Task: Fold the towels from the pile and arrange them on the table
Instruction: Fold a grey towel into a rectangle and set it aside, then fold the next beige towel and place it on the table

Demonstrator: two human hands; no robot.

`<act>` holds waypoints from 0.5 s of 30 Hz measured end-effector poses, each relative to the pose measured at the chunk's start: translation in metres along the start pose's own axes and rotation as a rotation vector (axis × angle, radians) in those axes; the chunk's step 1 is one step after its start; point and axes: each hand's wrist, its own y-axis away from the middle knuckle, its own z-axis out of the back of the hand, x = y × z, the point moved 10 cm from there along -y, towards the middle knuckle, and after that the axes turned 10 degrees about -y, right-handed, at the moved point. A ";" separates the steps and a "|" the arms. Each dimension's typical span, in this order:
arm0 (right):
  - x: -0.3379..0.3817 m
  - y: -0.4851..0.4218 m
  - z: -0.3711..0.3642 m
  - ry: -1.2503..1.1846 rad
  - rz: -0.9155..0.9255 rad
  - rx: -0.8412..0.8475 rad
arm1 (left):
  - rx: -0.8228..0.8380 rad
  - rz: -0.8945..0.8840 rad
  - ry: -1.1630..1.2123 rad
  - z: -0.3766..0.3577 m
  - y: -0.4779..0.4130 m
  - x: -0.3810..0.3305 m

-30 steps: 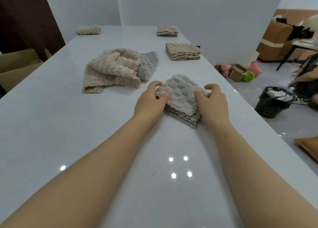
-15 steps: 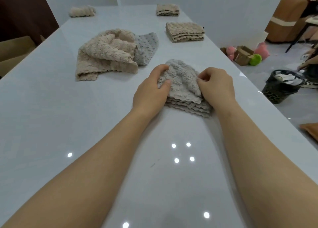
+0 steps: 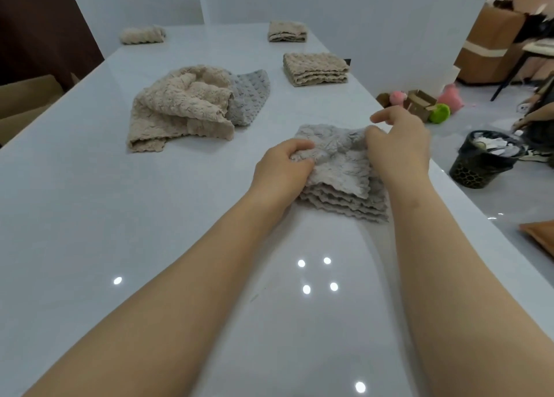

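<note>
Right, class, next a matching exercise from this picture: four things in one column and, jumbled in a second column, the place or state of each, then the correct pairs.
Column one:
1. grey towel
2. beige towel heap
3. black bin
4. nearer folded beige towel

Column two:
A. on the floor, right of the table
B. folded, untouched, by the table's right edge
C. loose and crumpled, not folded
D. gripped by the left hand and right hand

Pairs: 1-D, 2-C, 3-A, 4-B.
</note>
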 end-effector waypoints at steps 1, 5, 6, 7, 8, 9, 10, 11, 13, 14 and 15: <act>0.001 0.000 0.002 0.024 -0.003 -0.011 | -0.049 0.020 0.041 -0.003 -0.001 -0.001; -0.008 0.005 0.004 0.162 -0.036 -0.009 | 0.000 0.013 0.078 -0.039 -0.008 -0.023; -0.011 0.006 0.004 0.190 -0.053 -0.009 | 0.045 0.009 0.068 -0.049 -0.009 -0.027; -0.015 0.008 0.004 0.208 -0.070 -0.009 | 0.093 0.009 0.048 -0.056 -0.010 -0.030; -0.017 0.009 0.004 0.220 -0.082 -0.008 | 0.131 0.007 0.014 -0.060 -0.010 -0.031; -0.018 0.010 0.004 0.228 -0.084 -0.005 | 0.152 -0.001 -0.029 -0.060 -0.010 -0.032; -0.017 0.011 0.004 0.233 -0.075 -0.001 | 0.155 -0.013 -0.077 -0.056 -0.009 -0.031; -0.014 0.012 0.004 0.232 -0.056 0.003 | 0.140 -0.024 -0.131 -0.048 -0.008 -0.030; -0.002 0.014 0.000 0.212 0.008 0.009 | 0.039 -0.050 -0.275 -0.020 -0.007 -0.027; 0.007 0.017 -0.005 0.199 0.058 0.016 | -0.041 -0.081 -0.334 -0.001 -0.005 -0.027; 0.018 0.020 -0.012 0.185 0.122 0.031 | -0.119 -0.119 -0.365 0.018 -0.002 -0.028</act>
